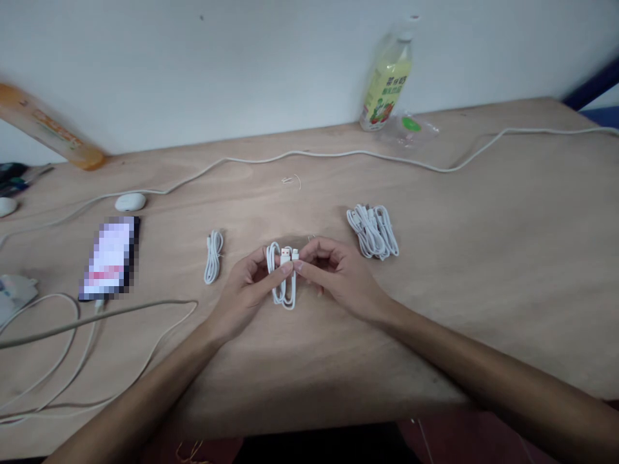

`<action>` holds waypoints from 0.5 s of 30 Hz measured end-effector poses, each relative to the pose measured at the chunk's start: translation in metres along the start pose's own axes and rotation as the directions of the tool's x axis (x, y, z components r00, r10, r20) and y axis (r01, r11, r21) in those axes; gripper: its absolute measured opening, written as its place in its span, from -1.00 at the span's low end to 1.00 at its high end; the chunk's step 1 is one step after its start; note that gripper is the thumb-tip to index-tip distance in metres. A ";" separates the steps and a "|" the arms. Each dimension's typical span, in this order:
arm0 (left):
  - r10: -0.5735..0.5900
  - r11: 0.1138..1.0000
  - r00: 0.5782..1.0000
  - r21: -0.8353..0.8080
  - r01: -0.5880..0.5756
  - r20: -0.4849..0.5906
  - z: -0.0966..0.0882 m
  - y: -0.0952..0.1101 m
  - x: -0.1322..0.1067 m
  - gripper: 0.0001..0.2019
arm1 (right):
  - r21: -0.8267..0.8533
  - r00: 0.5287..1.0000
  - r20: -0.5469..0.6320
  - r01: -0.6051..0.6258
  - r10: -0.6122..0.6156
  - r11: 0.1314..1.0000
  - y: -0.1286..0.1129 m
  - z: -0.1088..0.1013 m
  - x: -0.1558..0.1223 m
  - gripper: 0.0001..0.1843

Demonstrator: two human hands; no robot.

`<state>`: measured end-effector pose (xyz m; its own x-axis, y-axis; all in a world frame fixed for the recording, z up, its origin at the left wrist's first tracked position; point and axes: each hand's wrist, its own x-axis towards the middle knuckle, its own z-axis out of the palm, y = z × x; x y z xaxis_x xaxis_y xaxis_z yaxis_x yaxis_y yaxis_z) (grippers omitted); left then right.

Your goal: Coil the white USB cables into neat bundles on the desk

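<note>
A coiled white USB cable is held up between both hands over the middle of the table. My left hand pinches it from the left, thumb across the coil near the USB plug. From the right, my right hand pinches it by the smaller connector beside that plug. Some fingertips are hidden behind the coil. Left of my hands lies a single coiled white cable. Several more coiled white cables are piled to the right, just beyond my right hand.
A phone with a cord plugged in lies at left, near a white earbud case. A long white cord crosses the table's back. Small wire ties lie mid-table. Bottles stand along the wall beside a clear wrapper.
</note>
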<state>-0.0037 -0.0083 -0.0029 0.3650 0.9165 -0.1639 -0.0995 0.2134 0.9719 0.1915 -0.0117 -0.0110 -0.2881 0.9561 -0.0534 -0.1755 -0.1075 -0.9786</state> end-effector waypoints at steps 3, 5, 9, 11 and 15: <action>0.001 1.000 1.000 0.002 -0.001 0.002 -0.001 -0.001 0.000 -0.74 | -0.003 1.000 0.000 -0.003 0.003 1.000 -0.002 0.000 0.000 -0.71; -0.004 1.000 1.000 0.000 0.004 0.004 -0.001 -0.001 0.000 -0.74 | -0.006 1.000 0.001 -0.006 0.006 1.000 -0.003 0.001 -0.001 -0.71; -0.007 1.000 1.000 0.006 0.007 0.001 -0.002 -0.001 0.000 -0.73 | -0.002 1.000 -0.001 -0.006 0.006 1.000 -0.004 0.001 -0.001 -0.70; -0.012 1.000 1.000 -0.002 0.012 -0.007 -0.001 -0.001 0.000 -0.71 | 0.007 1.000 0.004 -0.006 0.006 1.000 -0.003 0.001 -0.001 -0.69; -0.034 0.999 0.999 -0.025 0.033 -0.034 0.000 -0.001 -0.001 -0.68 | 0.023 1.000 0.006 -0.007 0.007 1.000 -0.001 0.000 -0.001 -0.65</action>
<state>-0.0039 -0.0095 -0.0034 0.3369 0.9195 -0.2024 -0.1107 0.2522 0.9613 0.1920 -0.0124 -0.0099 -0.2949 0.9537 -0.0590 -0.1947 -0.1204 -0.9734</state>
